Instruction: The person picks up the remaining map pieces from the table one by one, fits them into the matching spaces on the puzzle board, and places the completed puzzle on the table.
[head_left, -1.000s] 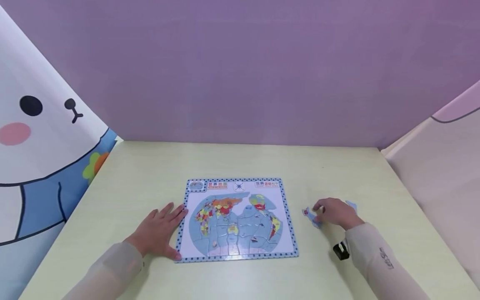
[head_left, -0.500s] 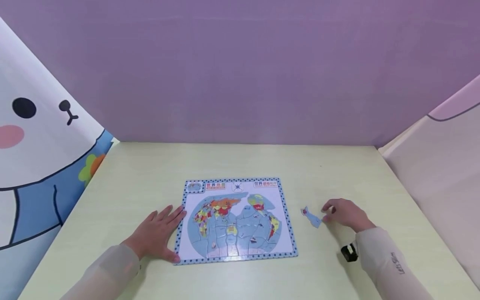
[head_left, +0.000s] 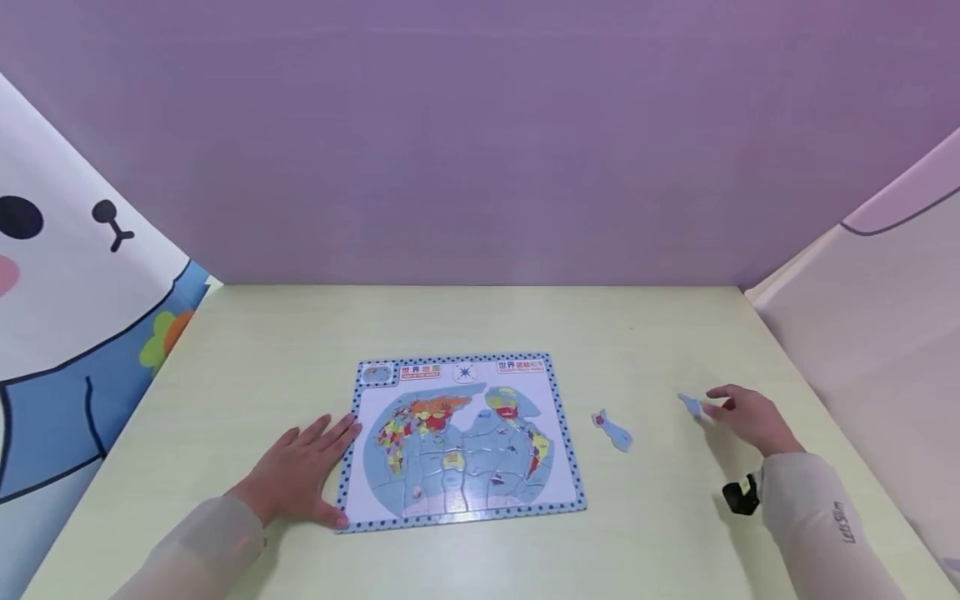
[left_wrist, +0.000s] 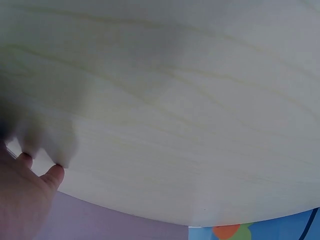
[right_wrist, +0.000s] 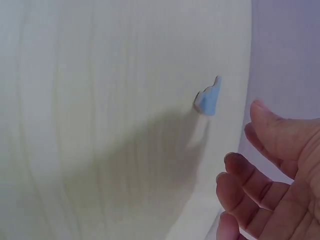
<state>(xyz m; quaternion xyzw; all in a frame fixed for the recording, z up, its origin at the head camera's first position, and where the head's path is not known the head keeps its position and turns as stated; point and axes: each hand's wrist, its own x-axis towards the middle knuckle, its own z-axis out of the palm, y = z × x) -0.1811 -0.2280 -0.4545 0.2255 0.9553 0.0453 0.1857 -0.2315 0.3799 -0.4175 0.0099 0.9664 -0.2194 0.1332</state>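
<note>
A world-map jigsaw puzzle point(head_left: 461, 522) with a dotted blue border lies flat on the table, a white gap showing in the upper middle of its map. My left hand point(head_left: 300, 467) rests with spread fingers along its left edge; the left wrist view catches only part of this hand point(left_wrist: 22, 200). To the puzzle's right lies a long blue puzzle piece point(head_left: 613, 432) with a bit of red at its upper end. Farther right, my right hand point(head_left: 753, 417) is at a small blue puzzle piece point(head_left: 692, 407). In the right wrist view, its loosely bent fingers point(right_wrist: 240, 200) stand apart from that piece.
The pale wooden table point(head_left: 300, 325) ends at a purple backdrop point(head_left: 480, 150). A cartoon-printed cloth point(head_left: 67, 308) borders the left side, a pale cloth point(head_left: 885, 333) the right. A black device point(head_left: 741, 497) sits at the right wrist.
My right hand has moved right, away from the long puzzle piece, which stays on the table, to the small blue piece. The left hand keeps its place on the puzzle's edge.
</note>
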